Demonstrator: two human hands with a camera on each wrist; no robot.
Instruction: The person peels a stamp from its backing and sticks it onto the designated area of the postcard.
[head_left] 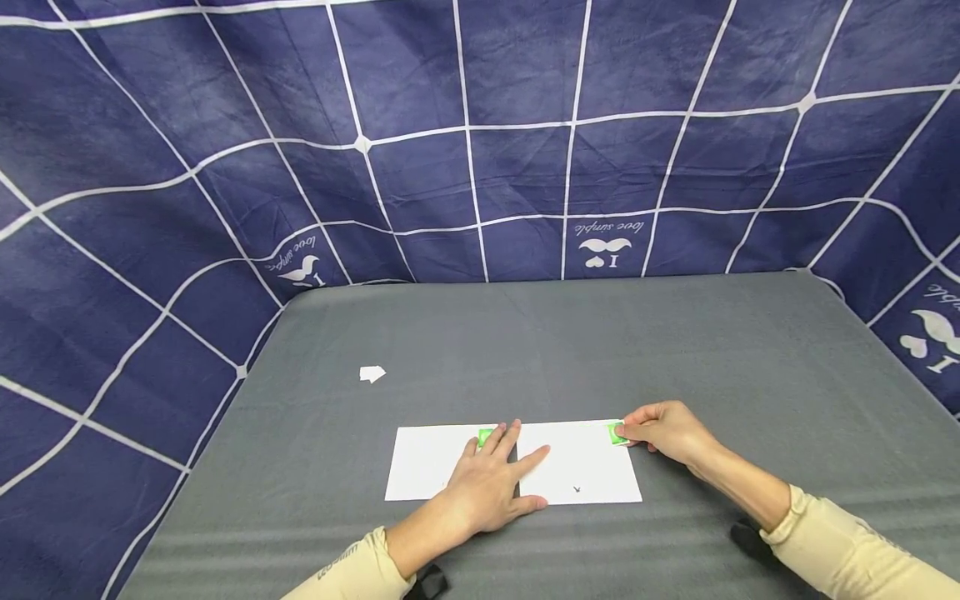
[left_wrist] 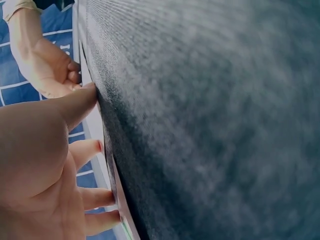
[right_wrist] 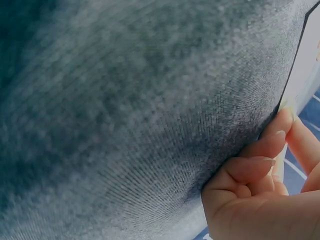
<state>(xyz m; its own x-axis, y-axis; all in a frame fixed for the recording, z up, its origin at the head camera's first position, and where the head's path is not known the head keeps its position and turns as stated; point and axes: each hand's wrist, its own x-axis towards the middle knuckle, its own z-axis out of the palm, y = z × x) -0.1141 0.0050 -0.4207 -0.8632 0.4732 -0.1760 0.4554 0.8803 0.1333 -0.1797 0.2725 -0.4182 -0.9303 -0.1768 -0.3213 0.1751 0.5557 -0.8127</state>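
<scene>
Two white paper sheets lie side by side: a left sheet and a right sheet, with a narrow gap between. Spread flat across their inner edges, my left hand rests with straight fingers. Beside its fingertips shows a green square on the left sheet, partly covered. My right hand pinches the right sheet's far right corner between thumb and index finger, where another green square sits. In the right wrist view the other fingers of that hand are curled. A small dark mark is near the right sheet's front edge.
A small white arrow-shaped paper piece lies farther back on the left. Grey cloth covers the table. A blue curtain with white lines hangs behind and along both sides.
</scene>
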